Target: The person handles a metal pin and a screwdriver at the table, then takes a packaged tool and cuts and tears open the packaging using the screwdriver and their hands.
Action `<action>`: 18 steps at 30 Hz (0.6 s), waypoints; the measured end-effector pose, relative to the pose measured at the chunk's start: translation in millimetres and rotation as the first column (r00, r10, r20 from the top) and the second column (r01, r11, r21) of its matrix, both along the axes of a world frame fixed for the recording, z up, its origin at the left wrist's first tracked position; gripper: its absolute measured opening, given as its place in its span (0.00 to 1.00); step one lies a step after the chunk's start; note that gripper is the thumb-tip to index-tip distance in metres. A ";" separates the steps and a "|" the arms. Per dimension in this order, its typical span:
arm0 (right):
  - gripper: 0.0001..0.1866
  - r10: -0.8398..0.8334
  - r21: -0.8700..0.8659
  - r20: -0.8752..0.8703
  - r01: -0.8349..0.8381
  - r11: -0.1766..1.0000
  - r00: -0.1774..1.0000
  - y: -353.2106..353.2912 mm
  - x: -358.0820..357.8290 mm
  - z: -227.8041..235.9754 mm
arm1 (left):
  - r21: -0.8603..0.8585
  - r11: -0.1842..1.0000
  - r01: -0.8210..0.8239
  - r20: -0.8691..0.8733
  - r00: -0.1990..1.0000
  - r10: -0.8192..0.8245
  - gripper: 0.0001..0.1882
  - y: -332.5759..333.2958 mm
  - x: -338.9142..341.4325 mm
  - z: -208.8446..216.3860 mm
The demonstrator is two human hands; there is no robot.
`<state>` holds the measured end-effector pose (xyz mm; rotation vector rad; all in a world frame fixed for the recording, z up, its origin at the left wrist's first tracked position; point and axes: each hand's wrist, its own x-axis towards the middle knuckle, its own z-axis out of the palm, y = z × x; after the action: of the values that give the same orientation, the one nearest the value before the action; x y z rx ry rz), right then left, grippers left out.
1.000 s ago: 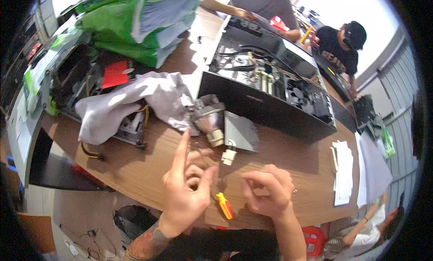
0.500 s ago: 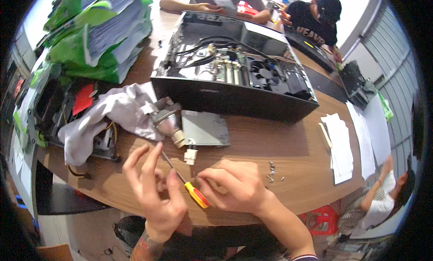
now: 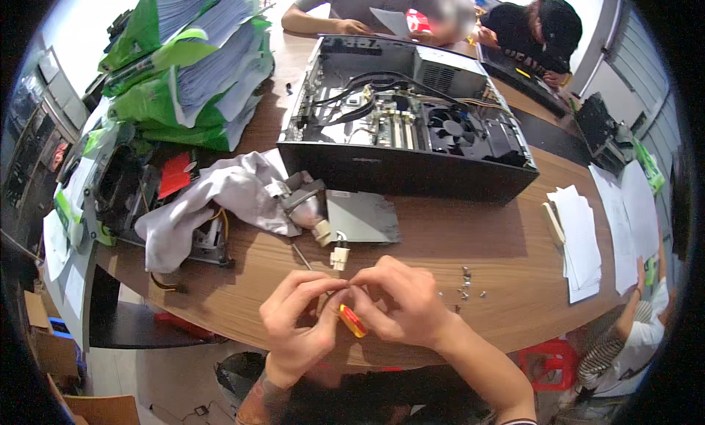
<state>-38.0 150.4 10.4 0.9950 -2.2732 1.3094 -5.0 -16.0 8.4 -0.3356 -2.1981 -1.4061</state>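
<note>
My left hand [image 3: 299, 316] is closed, its thumb and fingertips pinched together against the fingertips of my right hand [image 3: 404, 302]. My right hand is also closed in a pinch. Whatever sits between the fingertips is too small to make out. Below them a screwdriver lies on the table; its yellow and red handle [image 3: 352, 321] shows between my hands, and its shaft is partly covered by my left fingers. Several small screws [image 3: 465, 284] are scattered right of my right hand. Beyond my hands are a white plug connector [image 3: 339, 259] and a flat grey metal box [image 3: 366, 218].
An opened black computer case [image 3: 411, 172] fills the table's middle. Left of it lie a bulb-like part [image 3: 307, 208], a whitish cloth [image 3: 228, 194] and stacked papers in green wrapping [image 3: 194, 80]. Loose white paper [image 3: 576, 241] lies right. Two people sit across the table; another is at far right.
My left hand has gone from spread fingers to a pinch and met my right hand. The whole view has shifted a little, and the screwdriver is now more covered by my hands.
</note>
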 end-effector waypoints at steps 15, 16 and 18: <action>0.09 -0.002 -0.066 0.027 0.004 0.998 1.000 -7.5 -0.2 -1.0 | 0.070 0.997 0.025 0.013 1.000 -0.026 0.09 -4.0 -0.2 1.7; 0.09 0.001 -0.067 0.023 0.000 0.998 1.000 -7.8 -1.1 -1.1 | 0.065 0.997 0.036 0.011 0.999 -0.037 0.10 -4.9 -1.7 1.9; 0.08 0.002 -0.068 0.028 0.000 0.998 1.000 -9.1 -1.6 -1.4 | 0.054 0.998 0.028 -0.015 1.000 -0.028 0.10 -6.7 -3.2 -0.3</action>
<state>-39.6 141.2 9.0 0.9610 -2.2330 1.3993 -8.2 -22.8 8.1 -0.3572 -2.1468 -1.4711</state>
